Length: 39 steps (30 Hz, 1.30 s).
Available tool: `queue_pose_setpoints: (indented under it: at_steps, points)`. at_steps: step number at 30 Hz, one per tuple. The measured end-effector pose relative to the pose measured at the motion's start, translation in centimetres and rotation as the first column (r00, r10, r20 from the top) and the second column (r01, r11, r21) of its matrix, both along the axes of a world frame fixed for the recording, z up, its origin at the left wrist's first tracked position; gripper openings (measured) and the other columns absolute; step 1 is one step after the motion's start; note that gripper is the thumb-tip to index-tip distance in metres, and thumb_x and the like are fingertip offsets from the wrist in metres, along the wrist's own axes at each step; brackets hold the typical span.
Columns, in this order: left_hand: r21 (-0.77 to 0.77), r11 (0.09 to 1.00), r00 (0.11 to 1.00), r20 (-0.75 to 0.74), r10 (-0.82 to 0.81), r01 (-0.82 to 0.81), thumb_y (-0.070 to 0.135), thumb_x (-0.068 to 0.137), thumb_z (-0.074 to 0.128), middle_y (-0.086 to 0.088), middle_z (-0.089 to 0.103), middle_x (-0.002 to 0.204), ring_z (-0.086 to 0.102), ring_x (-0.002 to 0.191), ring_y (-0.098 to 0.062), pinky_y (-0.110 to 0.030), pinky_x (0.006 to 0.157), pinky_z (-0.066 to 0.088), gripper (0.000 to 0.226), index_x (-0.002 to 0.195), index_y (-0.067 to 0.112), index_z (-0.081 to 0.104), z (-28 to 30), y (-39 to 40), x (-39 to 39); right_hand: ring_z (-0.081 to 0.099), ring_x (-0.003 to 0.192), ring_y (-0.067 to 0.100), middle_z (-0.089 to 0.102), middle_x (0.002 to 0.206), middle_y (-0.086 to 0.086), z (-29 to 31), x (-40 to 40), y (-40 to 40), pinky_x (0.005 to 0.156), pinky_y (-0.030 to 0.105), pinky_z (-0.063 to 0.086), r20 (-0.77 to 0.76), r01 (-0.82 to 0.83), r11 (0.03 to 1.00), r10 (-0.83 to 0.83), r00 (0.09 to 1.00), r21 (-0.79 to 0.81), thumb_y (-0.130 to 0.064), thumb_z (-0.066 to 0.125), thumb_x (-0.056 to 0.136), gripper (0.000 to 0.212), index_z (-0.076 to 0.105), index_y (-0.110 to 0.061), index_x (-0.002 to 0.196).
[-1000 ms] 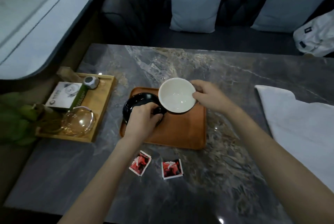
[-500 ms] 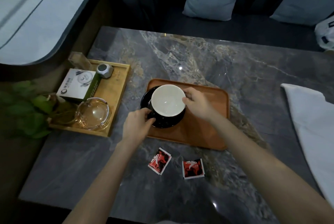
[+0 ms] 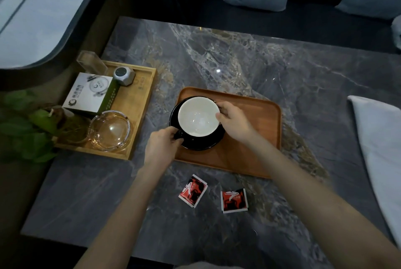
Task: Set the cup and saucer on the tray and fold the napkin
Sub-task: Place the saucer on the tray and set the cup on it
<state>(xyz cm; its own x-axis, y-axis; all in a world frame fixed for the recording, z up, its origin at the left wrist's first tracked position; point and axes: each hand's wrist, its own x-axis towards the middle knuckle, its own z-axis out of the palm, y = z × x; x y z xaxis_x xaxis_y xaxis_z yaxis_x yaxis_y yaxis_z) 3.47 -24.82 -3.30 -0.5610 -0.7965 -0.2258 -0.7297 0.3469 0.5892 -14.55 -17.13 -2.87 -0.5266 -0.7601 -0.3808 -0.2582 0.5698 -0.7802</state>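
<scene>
1. Two hands I see on the cup [image 3: 198, 117]: my left hand [image 3: 161, 146] is closed around its dark handle, and my right hand [image 3: 235, 123] grips its right rim with bent fingers.
2. It stands upright on the black saucer [image 3: 202, 144], in the left part of the wooden tray [image 3: 256, 136].
3. White napkin [image 3: 382, 138] lies unfolded on the table [image 3: 249, 60], well apart to the right.
4. Near the tray's front edge lie two red sachets [image 3: 193, 190].

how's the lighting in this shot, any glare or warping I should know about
Head view: dim overall; small glare spots on the marble table and glass bowl; the white cup stands out brightest; wide-angle warping bends the table edges; the napkin is cut off at right.
</scene>
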Motion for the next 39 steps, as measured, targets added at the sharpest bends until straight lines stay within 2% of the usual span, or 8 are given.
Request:
queue_pose_setpoints:
  at_steps: [9, 15, 18, 21, 25, 28, 34, 39]
  points:
    - [-0.024, 1.000, 1.000, 0.011, -0.019, 0.019, 0.006, 0.077, 0.067, -0.017, 0.072, 0.097, 0.068, 0.088, -0.031, -0.040, 0.079, 0.055, 0.027, 0.103, 0.004, 0.067, 0.2, 0.1, -0.1, 0.060, 0.108, 0.029, 0.063, 0.119, 0.015, 0.1, 0.4, 0.1, 0.092, 0.047, 0.049, -0.005, 0.045, 0.998, -0.046, 0.999, -0.035, -0.012, 0.052, 0.091, 0.031, 0.054, -0.004, 0.121]
    - [-0.025, 0.997, 0.991, 0.107, -0.075, 0.078, 0.016, 0.081, 0.063, -0.016, 0.071, 0.098, 0.066, 0.090, -0.031, -0.043, 0.079, 0.054, 0.023, 0.101, 0.004, 0.065, 1.0, -0.1, -0.3, 0.055, 0.115, 0.026, 0.060, 0.125, 0.013, 0.5, 0.2, 0.8, 0.087, 0.026, 0.040, -0.142, -0.062, 0.998, 0.065, 0.988, 0.022, -0.011, 0.045, 0.094, 0.031, 0.051, -0.005, 0.124]
    - [-0.138, 0.984, 0.982, 0.161, -0.094, 0.117, 0.025, 0.085, 0.057, -0.014, 0.070, 0.100, 0.063, 0.093, -0.033, -0.045, 0.077, 0.053, 0.026, 0.103, 0.007, 0.063, 2.4, 0.3, -0.9, 0.055, 0.113, 0.025, 0.062, 0.120, 0.013, 1.5, -0.2, 1.6, 0.084, 0.021, 0.038, -0.202, -0.093, 0.996, 0.087, 0.976, -0.017, -0.007, 0.042, 0.094, 0.031, 0.052, -0.006, 0.123]
    - [-0.304, 0.949, 0.981, 0.191, -0.022, 0.081, 0.030, 0.088, 0.052, -0.012, 0.069, 0.102, 0.062, 0.094, -0.034, -0.041, 0.075, 0.051, 0.028, 0.103, 0.010, 0.062, 4.3, 1.2, -2.1, 0.058, 0.110, 0.026, 0.064, 0.117, 0.010, 3.1, -0.9, 3.0, 0.091, 0.034, 0.046, -0.322, -0.159, 0.986, 0.134, 0.937, -0.052, -0.012, 0.042, 0.095, 0.026, 0.057, -0.012, 0.116]
    - [-0.377, 0.919, 0.992, 0.100, -0.081, 0.114, 0.031, 0.090, 0.050, -0.012, 0.069, 0.097, 0.062, 0.089, -0.034, -0.037, 0.070, 0.048, 0.025, 0.097, 0.010, 0.062, 6.6, 3.9, -4.8, 0.061, 0.099, 0.031, 0.067, 0.109, 0.010, 5.9, -2.3, 6.2, 0.080, 0.043, 0.050, -0.583, -0.223, 0.972, 0.224, 0.781, 0.075, -0.017, 0.039, 0.094, 0.026, 0.059, -0.017, 0.111]
    - [-0.436, 0.890, 0.991, 0.048, -0.124, 0.133, 0.029, 0.091, 0.049, -0.016, 0.067, 0.090, 0.059, 0.086, -0.035, -0.036, 0.065, 0.041, 0.026, 0.088, 0.006, 0.062, 7.9, 6.8, -7.5, 0.063, 0.095, 0.035, 0.068, 0.102, 0.015, 7.6, -4.1, 9.8, 0.077, 0.045, 0.051, -0.685, -0.210, 0.975, 0.199, 0.701, 0.068, -0.014, 0.041, 0.093, 0.022, 0.058, -0.012, 0.108]
    - [-0.461, 0.869, 0.949, -0.151, -0.277, 0.181, 0.024, 0.086, 0.054, -0.018, 0.067, 0.076, 0.061, 0.073, -0.038, -0.042, 0.058, 0.047, 0.023, 0.075, 0.004, 0.059, 8.5, 14.0, -13.3, 0.060, 0.099, 0.035, 0.066, 0.109, 0.015, 9.7, -9.3, 19.4, 0.074, 0.040, 0.045, -0.679, -0.092, 0.990, 0.141, 0.721, 0.108, -0.020, 0.040, 0.095, 0.024, 0.056, -0.010, 0.110]
    - [-0.457, 0.825, 0.836, -0.263, -0.482, 0.332, 0.031, 0.086, 0.046, -0.009, 0.066, 0.071, 0.061, 0.065, -0.029, -0.037, 0.053, 0.047, 0.028, 0.074, 0.010, 0.061, 7.2, 22.3, -18.4, 0.063, 0.090, 0.033, 0.071, 0.098, 0.010, 8.9, -12.9, 29.1, 0.072, 0.038, 0.047, -0.647, 0.142, 0.987, -0.159, 0.746, -0.079, -0.020, 0.047, 0.094, 0.021, 0.060, -0.014, 0.109]
